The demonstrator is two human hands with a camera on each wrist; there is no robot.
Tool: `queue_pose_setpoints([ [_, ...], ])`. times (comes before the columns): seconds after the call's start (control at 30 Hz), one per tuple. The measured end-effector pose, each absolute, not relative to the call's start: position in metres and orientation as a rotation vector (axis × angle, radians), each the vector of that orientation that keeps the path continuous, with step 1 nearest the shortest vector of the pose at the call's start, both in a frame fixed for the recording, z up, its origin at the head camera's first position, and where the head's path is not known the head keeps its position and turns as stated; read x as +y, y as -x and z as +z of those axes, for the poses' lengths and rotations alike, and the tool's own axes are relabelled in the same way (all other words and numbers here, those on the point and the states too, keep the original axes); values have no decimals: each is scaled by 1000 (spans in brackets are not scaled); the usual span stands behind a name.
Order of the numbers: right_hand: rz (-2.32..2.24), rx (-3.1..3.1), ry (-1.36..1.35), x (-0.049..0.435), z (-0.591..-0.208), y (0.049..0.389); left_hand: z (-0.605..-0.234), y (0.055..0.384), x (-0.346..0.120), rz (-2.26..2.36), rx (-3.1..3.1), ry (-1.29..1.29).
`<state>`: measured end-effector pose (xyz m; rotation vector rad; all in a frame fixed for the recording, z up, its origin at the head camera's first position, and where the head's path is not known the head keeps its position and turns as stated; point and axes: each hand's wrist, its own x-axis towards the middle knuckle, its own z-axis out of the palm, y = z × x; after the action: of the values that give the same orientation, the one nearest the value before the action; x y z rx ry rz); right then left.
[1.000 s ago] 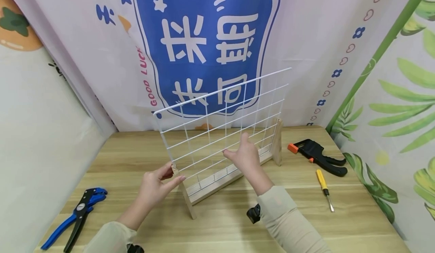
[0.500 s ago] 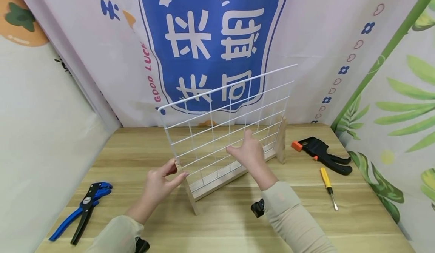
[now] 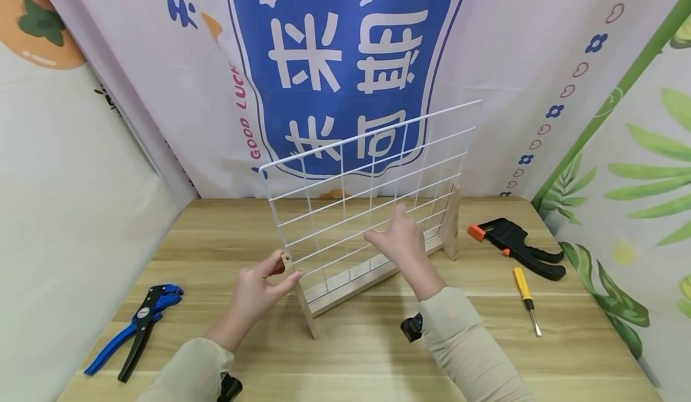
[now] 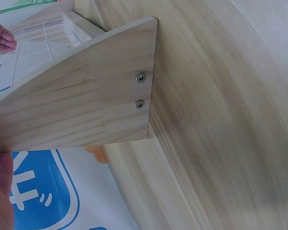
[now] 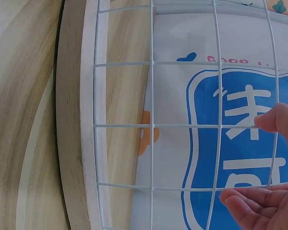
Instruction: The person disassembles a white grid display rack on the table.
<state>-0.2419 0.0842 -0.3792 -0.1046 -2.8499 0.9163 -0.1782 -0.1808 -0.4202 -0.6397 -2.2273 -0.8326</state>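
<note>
A white wire grid panel (image 3: 372,177) stands upright in a pale wooden base (image 3: 351,288) with a wooden side piece at each end. My left hand (image 3: 258,291) pinches the upper end of the left side piece (image 3: 305,312) between thumb and fingers. In the left wrist view, two metal screws (image 4: 140,77) sit in that side piece's lower outer face. My right hand (image 3: 402,240) is at the grid's near side, thumb and fingers spread apart. Its thumb (image 5: 278,120) and fingertips (image 5: 235,199) overlap the wires in the right wrist view.
Blue and black wire strippers (image 3: 140,324) lie at left on the wooden table (image 3: 345,366). A black clamp with orange pads (image 3: 513,243) and a yellow-handled screwdriver (image 3: 523,291) lie at right. Behind stands a printed cloth backdrop (image 3: 486,42).
The head view has shifted, so everything sits slightly further right in the frame. Both hands keep nearly the same place at the rack.
</note>
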Motion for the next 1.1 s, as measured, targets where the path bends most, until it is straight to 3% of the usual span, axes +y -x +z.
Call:
queue_pose_setpoints([
  [1.1, 916, -2838, 89, 81, -377, 239, -421, 181, -178, -773, -2086, 719],
])
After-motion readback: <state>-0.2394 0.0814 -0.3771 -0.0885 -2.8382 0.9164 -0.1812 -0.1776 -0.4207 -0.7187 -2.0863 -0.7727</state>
